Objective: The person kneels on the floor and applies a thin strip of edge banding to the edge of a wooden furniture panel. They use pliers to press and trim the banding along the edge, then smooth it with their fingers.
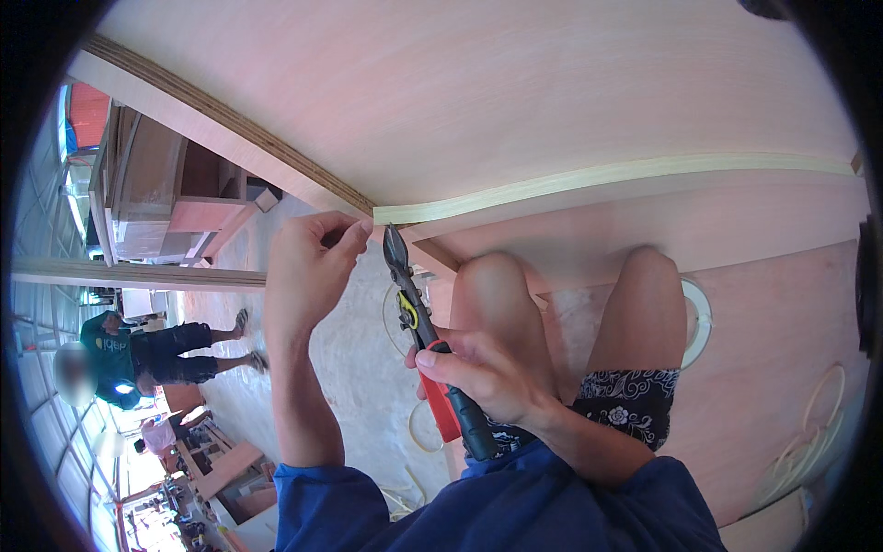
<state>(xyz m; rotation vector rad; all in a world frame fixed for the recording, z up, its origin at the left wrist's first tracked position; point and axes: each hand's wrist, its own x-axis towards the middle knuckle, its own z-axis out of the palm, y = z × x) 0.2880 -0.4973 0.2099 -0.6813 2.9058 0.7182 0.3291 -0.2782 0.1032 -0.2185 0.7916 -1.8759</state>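
My right hand (483,373) is wrapped round a pair of tin snips (414,313) with red and black handles and a yellow catch. Their dark jaws point up at the left end of a pale edging strip (625,175), just below it. That strip runs along the edge of a wooden panel, curving away to the right. Close to the strip's end, my left hand (313,267) has its fingers curled and its thumb and forefinger together. Whether anything small is pinched there is hidden.
A plywood frame rail (221,120) slopes down from the upper left. My bent knees are under the panel. A white ring-shaped roll (699,322) and coiled pale strips (814,432) lie at the right. Another person (147,354) stands at the left near wooden cabinets (175,184).
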